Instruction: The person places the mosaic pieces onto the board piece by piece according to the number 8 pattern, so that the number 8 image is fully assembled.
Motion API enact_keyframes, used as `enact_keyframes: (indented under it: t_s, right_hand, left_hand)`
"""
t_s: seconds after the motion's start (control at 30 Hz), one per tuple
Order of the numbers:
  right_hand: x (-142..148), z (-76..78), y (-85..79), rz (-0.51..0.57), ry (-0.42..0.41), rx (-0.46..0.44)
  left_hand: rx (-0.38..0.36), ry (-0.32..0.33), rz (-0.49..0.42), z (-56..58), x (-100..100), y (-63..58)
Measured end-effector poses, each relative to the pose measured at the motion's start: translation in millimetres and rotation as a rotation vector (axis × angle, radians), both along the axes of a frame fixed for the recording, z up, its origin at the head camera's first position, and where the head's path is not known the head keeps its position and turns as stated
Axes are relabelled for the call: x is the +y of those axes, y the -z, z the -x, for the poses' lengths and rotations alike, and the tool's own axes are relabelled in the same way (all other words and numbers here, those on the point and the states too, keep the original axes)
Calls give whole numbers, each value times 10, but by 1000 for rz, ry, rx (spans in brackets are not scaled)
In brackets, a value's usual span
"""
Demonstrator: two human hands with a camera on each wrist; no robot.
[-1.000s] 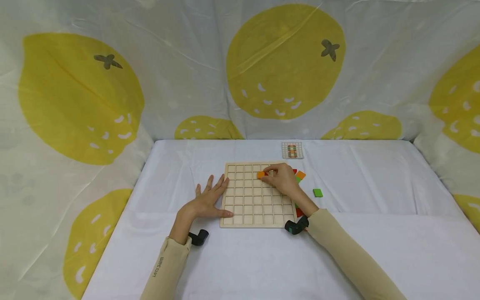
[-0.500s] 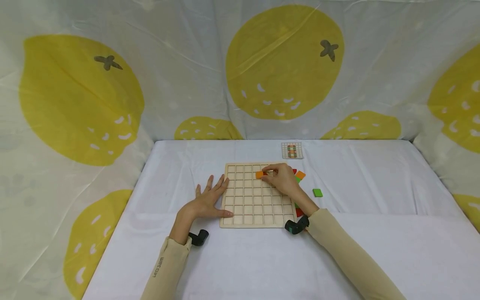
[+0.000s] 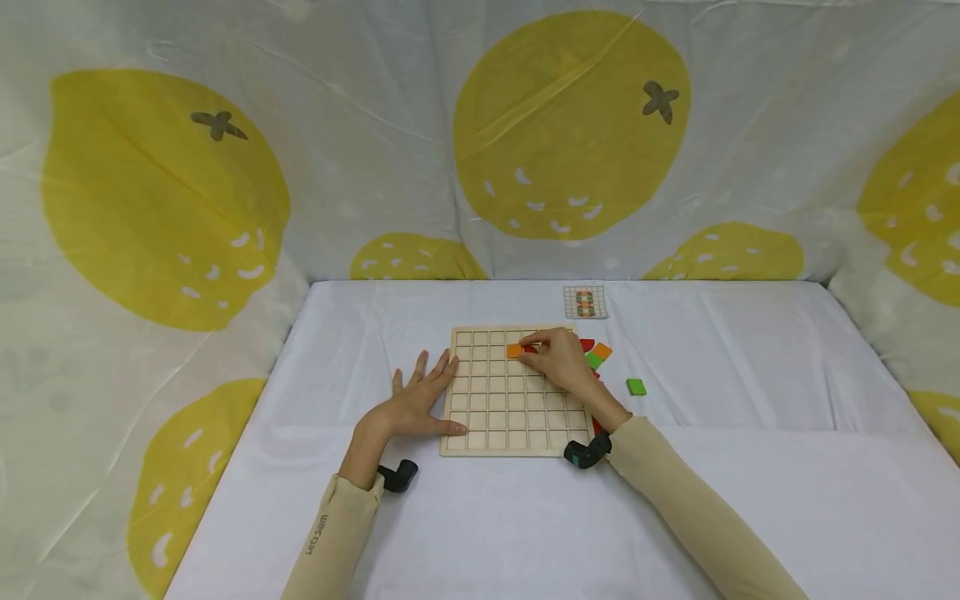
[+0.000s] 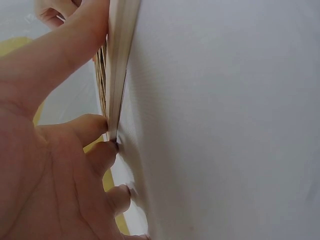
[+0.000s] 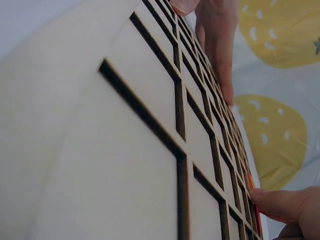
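A square wooden grid board (image 3: 477, 402) lies on the white cloth. Spread over its left edge is my left hand (image 3: 408, 407), thumb and fingertips touching the frame. My right hand (image 3: 564, 360) reaches over the upper right part and pinches an orange square tile (image 3: 513, 351) at a cell near the top middle. A red piece (image 3: 529, 350) shows between thumb and index finger; whether it is held or lies on the board cannot be told. In the right wrist view, my right thumb (image 5: 280, 204) touches between the orange and red edges.
Several red, orange and green pieces (image 3: 596, 359) lie along the board's right edge, partly hidden by my right arm. A single green tile (image 3: 636, 387) lies farther right. A pattern card (image 3: 585, 302) is behind the board. A lemon-print cloth (image 3: 570, 125) hangs at the back.
My right hand has shifted slightly left with the orange tile, which now sits about a cell's half-width farther left. The left hand and the board have stayed still.
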State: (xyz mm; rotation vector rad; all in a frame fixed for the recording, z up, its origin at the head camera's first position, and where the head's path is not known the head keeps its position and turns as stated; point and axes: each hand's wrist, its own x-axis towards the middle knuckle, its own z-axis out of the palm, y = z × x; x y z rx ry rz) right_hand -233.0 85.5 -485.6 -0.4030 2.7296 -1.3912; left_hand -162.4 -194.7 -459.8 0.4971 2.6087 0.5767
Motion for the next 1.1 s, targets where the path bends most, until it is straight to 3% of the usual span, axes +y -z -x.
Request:
enact_keyframes:
  t_s: [0.53, 0.77, 1.1]
  right_hand:
    - [44, -15, -48, -48, -10, 12]
    - [286, -149, -111, -22, 24, -52]
    - [728, -315, -127, -69, 59, -39]
  left_hand:
    - [-4, -9, -8, -2, 7, -9]
    - [-1, -18, -16, -7, 9, -11]
    - [-2, -21, -8, -12, 14, -28]
